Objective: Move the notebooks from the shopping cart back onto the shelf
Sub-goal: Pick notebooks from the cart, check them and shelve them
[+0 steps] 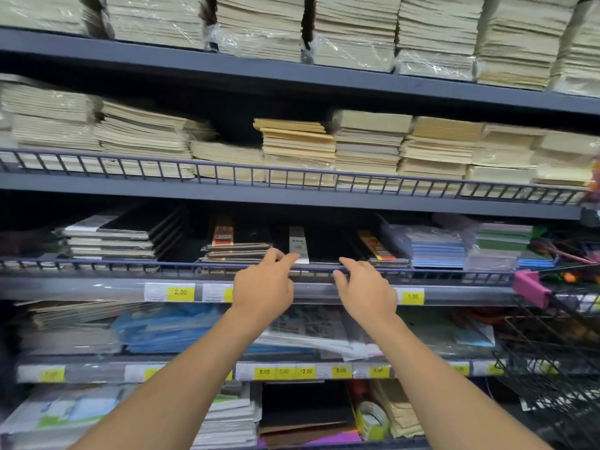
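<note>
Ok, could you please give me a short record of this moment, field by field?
left hand: fingers straight, touching the black notebook with a white band
right hand: fingers straight over the grey wire rail in front of that notebook
notebook: flat on the shelf, between other stacks
black wire shopping cart: right edge, pink handle, contents unclear

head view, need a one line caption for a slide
Left hand and right hand reach over the wire rail to a black notebook on the shelf, shopping cart at right.
</note>
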